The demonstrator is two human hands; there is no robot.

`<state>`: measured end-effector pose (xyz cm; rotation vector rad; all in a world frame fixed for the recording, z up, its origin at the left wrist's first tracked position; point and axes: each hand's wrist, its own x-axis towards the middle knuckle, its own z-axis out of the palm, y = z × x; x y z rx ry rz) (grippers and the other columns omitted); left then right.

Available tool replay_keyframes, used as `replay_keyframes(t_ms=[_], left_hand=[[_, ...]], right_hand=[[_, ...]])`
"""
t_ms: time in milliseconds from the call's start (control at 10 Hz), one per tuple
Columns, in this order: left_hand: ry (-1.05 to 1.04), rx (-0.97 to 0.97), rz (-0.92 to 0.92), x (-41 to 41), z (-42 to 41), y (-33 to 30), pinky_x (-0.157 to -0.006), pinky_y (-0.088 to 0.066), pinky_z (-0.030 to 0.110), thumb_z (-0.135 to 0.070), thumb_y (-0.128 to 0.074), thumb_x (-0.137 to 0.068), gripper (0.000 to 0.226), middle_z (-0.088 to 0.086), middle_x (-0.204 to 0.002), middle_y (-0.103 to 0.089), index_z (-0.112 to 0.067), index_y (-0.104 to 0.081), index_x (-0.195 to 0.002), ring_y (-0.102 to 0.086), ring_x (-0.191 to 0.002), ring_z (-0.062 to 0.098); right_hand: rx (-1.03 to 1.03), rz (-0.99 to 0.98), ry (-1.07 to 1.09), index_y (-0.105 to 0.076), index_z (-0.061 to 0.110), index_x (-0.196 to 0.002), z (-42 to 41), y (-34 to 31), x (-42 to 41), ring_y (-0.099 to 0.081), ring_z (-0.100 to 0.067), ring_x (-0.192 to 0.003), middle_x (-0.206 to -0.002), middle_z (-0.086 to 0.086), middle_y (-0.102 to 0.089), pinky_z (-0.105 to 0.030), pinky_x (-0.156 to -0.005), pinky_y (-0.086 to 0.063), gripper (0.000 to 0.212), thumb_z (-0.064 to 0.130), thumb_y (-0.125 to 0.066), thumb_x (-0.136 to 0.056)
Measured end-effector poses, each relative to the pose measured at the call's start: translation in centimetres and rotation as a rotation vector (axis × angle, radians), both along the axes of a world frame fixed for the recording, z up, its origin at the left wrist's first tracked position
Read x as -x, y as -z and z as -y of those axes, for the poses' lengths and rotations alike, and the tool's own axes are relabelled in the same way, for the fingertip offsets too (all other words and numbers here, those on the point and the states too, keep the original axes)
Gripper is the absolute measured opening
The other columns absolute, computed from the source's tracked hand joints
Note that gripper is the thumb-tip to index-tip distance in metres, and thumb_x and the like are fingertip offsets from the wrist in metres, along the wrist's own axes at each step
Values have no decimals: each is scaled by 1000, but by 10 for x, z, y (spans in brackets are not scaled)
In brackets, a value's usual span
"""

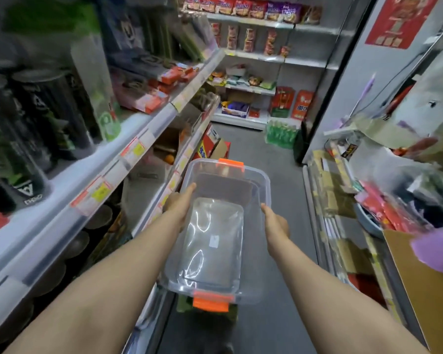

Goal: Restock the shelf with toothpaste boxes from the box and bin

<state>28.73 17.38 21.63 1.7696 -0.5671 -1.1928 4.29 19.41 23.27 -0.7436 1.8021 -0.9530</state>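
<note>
I hold a clear plastic bin (216,233) in the lower middle of the frame, one hand on each long side. My left hand (177,203) grips the left rim, thumb lying along the top edge and pointing up the frame, the other fingers hidden under the wall. My right hand (275,222) grips the right rim the same way, thumb on top, fingers curled out of sight below. The two hands are well apart with the bin between them. The bin has an orange latch (230,163) at its far end and another orange latch (210,303) at the near end; through its walls I see only the clear bottom and a small white label, nothing else inside. Along the left of the frame runs a white shelf (128,129) with price tags on its edge; red toothpaste boxes (161,94) lie on it in the upper middle, and dark cans (23,139) stand at the far left, blurred. A brown cardboard box (427,282) sits at the lower right. Grey floor (274,154) runs up the centre.
</note>
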Motion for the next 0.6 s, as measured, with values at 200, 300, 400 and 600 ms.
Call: replay_keyframes(t_ms=[200, 300, 400, 600], left_hand=[[-79, -100, 41, -27, 90, 62, -102, -48, 51, -102, -57, -34, 112, -1, -122, -69, -34, -65, -122, -63, -113, 32], [-59, -86, 53, -12, 87, 22, -103, -47, 45, -82, -58, -59, 93, 3, -126, -63, -25, -60, -132, -59, -116, 31], [-60, -96, 24, -14, 104, 37, -100, -49, 43, -76, -61, -66, 84, 4, -124, -64, -22, -60, -132, -61, -111, 30], [-52, -116, 5, -28, 126, 90, -100, -50, 48, -86, -58, -53, 96, 3, -122, -68, -27, -62, -130, -65, -108, 29]], right_hand=[[-73, 38, -91, -63, 15, -102, 90, 29, -16, -58, -31, -93, -88, -2, -58, -40, -92, -50, 40, 53, -64, -88], [-105, 29, -126, -59, 15, -99, 118, 48, -20, -60, -33, -98, -104, -9, -62, -46, -97, -51, 43, 55, -66, -85], [-134, 44, -135, -61, 15, -105, 136, 67, -22, -59, -31, -98, -110, -8, -62, -44, -95, -51, 46, 55, -67, -83], [-161, 67, -151, -60, 10, -128, 151, 94, -24, -59, -30, -99, -113, -7, -62, -42, -94, -50, 67, 56, -68, -80]])
